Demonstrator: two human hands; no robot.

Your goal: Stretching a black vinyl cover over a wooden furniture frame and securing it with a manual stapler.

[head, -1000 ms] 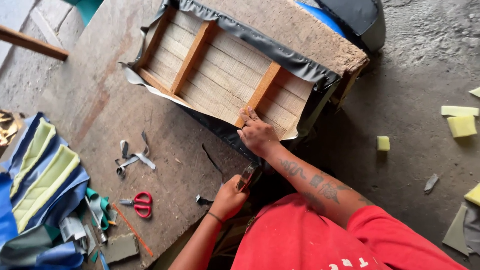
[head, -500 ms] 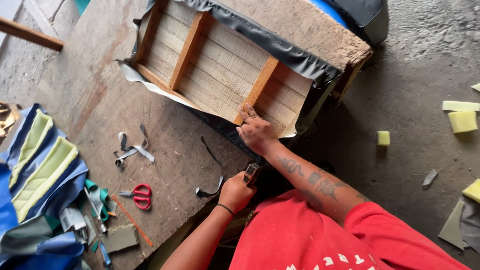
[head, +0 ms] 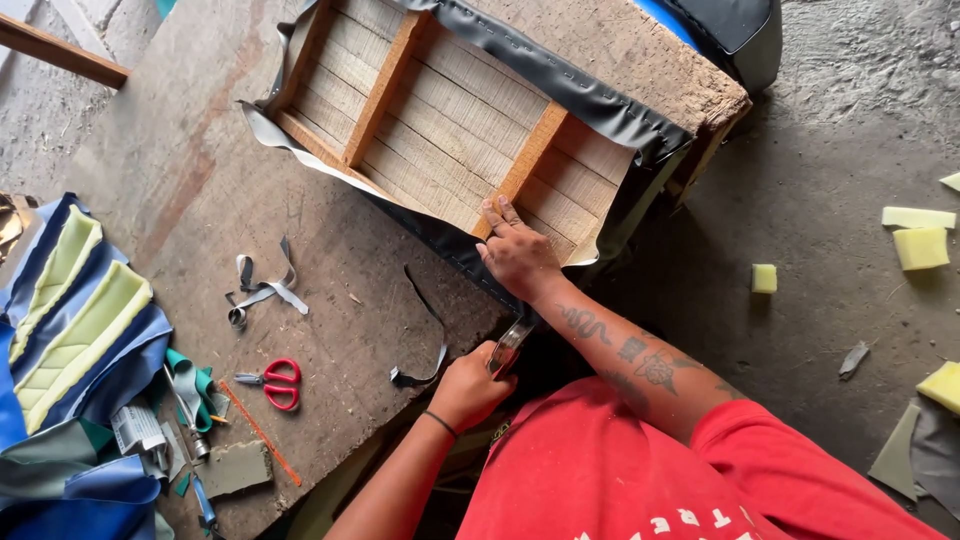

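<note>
— Wooden frame (head: 440,130) sits up-surface from me; my right hand (head: 518,255) lies flat on its near edge.
— And the left hand (head: 468,385)?
— Clenched around a metal tool (head: 510,345), just below that edge.

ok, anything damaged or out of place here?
Yes. The wooden frame has a crumbled, ragged top-right corner. Yellow foam scraps lie scattered on the concrete floor, and a loose grey strip curls on the workboard above the red scissors.
</note>
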